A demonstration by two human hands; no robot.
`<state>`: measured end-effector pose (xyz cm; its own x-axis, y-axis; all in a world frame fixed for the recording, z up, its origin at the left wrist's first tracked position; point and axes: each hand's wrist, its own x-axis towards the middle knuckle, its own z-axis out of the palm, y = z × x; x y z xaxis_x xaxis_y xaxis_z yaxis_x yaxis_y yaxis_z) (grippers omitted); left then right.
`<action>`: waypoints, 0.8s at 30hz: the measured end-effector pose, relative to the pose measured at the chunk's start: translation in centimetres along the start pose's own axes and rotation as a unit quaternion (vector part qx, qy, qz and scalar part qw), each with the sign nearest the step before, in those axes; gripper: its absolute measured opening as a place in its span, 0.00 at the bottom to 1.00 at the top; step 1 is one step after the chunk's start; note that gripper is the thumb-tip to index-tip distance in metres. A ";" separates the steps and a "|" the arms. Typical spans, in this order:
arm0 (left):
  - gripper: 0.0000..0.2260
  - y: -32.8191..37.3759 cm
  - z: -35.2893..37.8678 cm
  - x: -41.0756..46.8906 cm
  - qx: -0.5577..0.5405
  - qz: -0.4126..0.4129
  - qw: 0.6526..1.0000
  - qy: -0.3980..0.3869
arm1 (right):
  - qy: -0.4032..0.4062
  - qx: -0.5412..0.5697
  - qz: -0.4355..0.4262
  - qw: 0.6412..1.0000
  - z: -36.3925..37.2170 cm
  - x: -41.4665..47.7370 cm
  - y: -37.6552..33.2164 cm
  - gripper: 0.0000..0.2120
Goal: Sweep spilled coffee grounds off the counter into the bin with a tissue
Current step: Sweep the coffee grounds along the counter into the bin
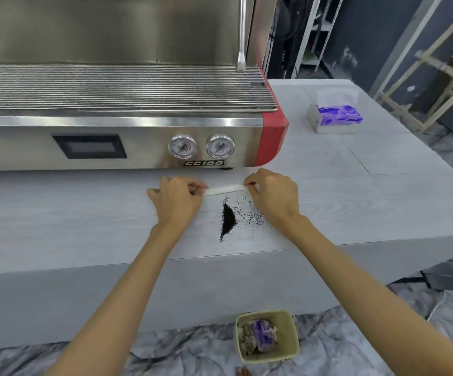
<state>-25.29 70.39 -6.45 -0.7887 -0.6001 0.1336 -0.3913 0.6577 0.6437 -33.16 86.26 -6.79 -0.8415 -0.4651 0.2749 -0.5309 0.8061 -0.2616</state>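
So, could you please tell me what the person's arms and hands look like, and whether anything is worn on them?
Nothing is worn as far as the frame shows: no sleeves, no gloves. The left hand and right hand show no watch, bracelet or rings.

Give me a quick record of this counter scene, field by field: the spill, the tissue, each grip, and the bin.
spill: coffee grounds, a dark pile with scatter to its right, on the counter near its front edge
tissue: folded strip, held just beyond the pile
left grip: pinches the tissue's left end
right grip: pinches its right end
bin: on the floor below the counter edge, holding rubbish
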 end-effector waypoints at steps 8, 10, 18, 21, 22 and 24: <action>0.06 -1.2 -1.4 -3.1 0.013 0.071 0.997 -0.039 | 0.009 0.059 -0.010 0.998 -1.9 -3.3 0.9 0.05; 0.04 -0.8 -1.2 -2.5 -0.029 0.064 0.997 -0.013 | 0.030 0.076 0.005 0.997 -1.9 -2.6 1.3 0.04; 0.05 1.0 1.0 -1.3 0.009 0.064 0.998 -0.006 | -0.024 0.028 0.015 0.999 -1.3 0.6 2.6 0.08; 0.05 0.5 0.9 -1.8 0.031 0.090 0.995 -0.024 | -0.025 0.031 -0.022 0.999 -1.5 -0.4 2.9 0.07; 0.05 0.3 0.8 -2.1 0.033 0.097 0.994 -0.034 | -0.024 0.039 -0.034 0.998 -1.5 -0.9 2.9 0.07; 0.05 -0.2 0.5 -2.7 0.032 0.099 0.993 -0.055 | -0.023 0.054 -0.053 0.997 -1.8 -2.2 3.1 0.06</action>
<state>-23.28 72.15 -7.29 -0.8989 -0.4050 0.1672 -0.2501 0.7876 0.5632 -32.79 90.42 -6.51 -0.7831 -0.5628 0.2647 -0.6219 0.7095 -0.3314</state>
